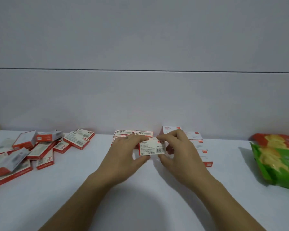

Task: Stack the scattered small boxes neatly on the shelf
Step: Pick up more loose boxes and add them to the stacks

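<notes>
Pale grey wall (pixel 140 39), crossed by a thin dark horizontal seam (pixel 140 70), behind a white shelf (pixel 140 205) in soft, even light.

Held box (pixel 151 147), pinched between left hand (pixel 123 152) and right hand (pixel 178 150): "wengu" in grey at top left, "24/6" in red at top right, barcode at bottom right. Fine print between them is too small to read.

Back boxes (pixel 123 132), two side by side against the wall: each reads "wengu", with "24/6" beneath.

Scattered boxes (pixel 78 141) on the left: red "24/6" on several faces, barcodes on some.

Right stack (pixel 201 144): small red tags, unreadable.

Snack bags (pixel 277 164): print blurred.
</notes>
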